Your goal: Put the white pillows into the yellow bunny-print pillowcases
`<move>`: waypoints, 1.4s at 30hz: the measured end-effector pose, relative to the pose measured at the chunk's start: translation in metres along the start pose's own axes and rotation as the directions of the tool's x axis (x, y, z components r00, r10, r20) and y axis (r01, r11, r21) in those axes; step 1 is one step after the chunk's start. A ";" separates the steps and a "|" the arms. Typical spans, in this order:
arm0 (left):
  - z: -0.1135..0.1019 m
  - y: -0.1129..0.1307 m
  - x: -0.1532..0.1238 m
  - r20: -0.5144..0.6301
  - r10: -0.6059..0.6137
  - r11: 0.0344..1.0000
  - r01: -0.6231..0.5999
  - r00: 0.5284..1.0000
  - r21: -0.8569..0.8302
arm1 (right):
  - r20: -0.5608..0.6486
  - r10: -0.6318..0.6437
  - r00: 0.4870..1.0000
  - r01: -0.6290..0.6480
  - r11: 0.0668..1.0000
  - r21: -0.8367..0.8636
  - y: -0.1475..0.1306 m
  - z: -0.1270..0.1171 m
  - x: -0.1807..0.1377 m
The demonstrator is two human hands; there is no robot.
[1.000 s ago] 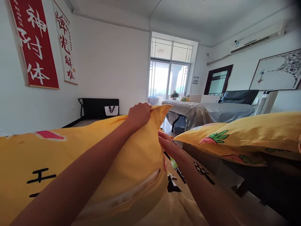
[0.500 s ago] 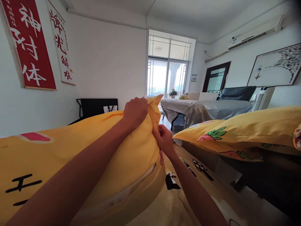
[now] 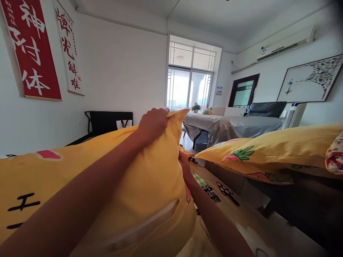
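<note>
A large yellow pillow in a printed pillowcase [image 3: 150, 171] stands propped before me, its case pulled to a point at the upper right corner. My left hand [image 3: 154, 123] is closed on the top edge beside that corner. Lower down, my right hand [image 3: 184, 166] is closed at the right edge, its fingertips partly hidden behind the cloth. A slit in the pillowcase near the bottom shows whitish filling [image 3: 150, 223] inside. Pink and black prints mark the left part of the case.
Another yellow pillow [image 3: 281, 146] with carrot prints lies to the right on a dark surface. Beneath is a tan patterned sheet [image 3: 211, 194]. Farther back are a table [image 3: 233, 123] under plastic sheeting, a black chair [image 3: 108, 121] and a glass door [image 3: 189, 87].
The pillowcase corner has been drawn out smoother and slightly rightward. My right hand has moved a little lower along the edge, and the pink print there shows more.
</note>
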State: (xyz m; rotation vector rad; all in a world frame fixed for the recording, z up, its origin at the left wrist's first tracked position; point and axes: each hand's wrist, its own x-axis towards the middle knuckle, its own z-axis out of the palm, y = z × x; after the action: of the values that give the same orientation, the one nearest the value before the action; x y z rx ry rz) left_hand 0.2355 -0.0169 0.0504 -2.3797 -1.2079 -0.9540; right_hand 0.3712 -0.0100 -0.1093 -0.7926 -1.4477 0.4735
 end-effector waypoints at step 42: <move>0.031 -0.009 -0.017 -0.054 -0.047 0.997 0.044 0.997 -0.066 | -0.384 -0.253 0.888 0.019 0.854 -0.520 0.005 0.002 -0.006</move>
State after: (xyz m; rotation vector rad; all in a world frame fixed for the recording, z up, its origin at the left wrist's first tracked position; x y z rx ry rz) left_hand 0.2340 -0.0058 0.0159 -2.3673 -1.2334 -1.0826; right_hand 0.3698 -0.0111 -0.1170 -1.1176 -1.1897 -0.2172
